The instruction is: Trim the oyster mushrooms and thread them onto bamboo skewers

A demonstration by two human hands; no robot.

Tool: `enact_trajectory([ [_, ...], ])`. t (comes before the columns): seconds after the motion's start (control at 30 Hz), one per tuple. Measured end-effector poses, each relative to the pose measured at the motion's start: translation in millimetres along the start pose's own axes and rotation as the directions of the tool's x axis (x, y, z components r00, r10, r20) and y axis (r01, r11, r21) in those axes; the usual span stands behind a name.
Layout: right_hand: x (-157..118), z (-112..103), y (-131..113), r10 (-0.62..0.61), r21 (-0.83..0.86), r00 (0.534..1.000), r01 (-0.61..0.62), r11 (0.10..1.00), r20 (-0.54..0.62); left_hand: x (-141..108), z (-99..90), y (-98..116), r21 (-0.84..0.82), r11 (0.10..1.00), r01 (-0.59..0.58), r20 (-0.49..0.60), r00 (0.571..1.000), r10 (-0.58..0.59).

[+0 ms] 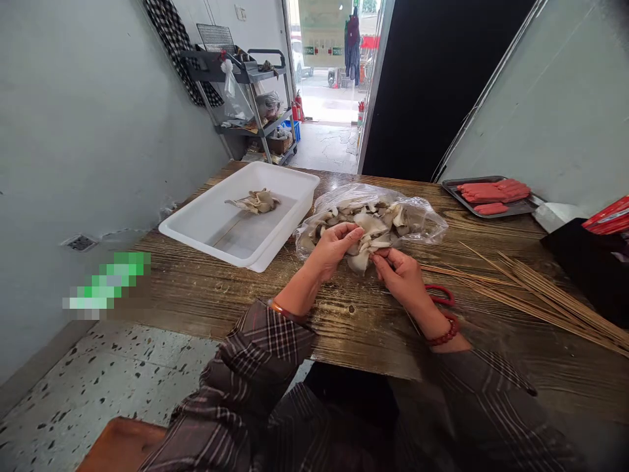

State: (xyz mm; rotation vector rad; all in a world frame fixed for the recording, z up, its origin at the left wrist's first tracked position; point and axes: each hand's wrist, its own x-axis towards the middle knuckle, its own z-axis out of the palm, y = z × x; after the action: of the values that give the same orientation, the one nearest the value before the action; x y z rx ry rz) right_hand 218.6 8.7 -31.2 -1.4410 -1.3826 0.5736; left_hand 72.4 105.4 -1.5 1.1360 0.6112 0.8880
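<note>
Both of my hands are closed on a cluster of oyster mushrooms [364, 244], held just in front of an open plastic bag [426, 221]. My left hand [334, 249] pinches its left side between thumb and fingers. From the right, my right hand [400, 275] grips the lower stems with its fingertips. More grey-brown oyster mushrooms [344, 211] lie inside the bag. To the left is a white plastic tub [230, 257] with a small bunch of torn mushrooms [258, 201] on its bottom.
Wooden skewers [545, 298] lie at the right, near red-handled scissors [441, 295] partly hidden by my right wrist. A dark tray [521, 208] holds red sausage-like pieces [494, 190]. A black box [584, 262] stands at the right edge. Beyond the wooden table [236, 295] is a cart [240, 75].
</note>
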Motion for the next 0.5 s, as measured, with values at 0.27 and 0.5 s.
enact_trajectory([
  [0.27,-1.8,-0.8,-3.1,0.062,0.056,0.997,-0.065,0.996,0.045,5.3,-6.3,1.0,-0.223,0.974,0.040,-0.069,0.996,-0.057],
  [0.5,-1.5,-2.8,0.5,0.065,0.060,0.998,-0.066,0.996,0.011,6.4,-5.2,2.0,-0.308,0.950,0.054,-0.126,0.987,-0.097],
])
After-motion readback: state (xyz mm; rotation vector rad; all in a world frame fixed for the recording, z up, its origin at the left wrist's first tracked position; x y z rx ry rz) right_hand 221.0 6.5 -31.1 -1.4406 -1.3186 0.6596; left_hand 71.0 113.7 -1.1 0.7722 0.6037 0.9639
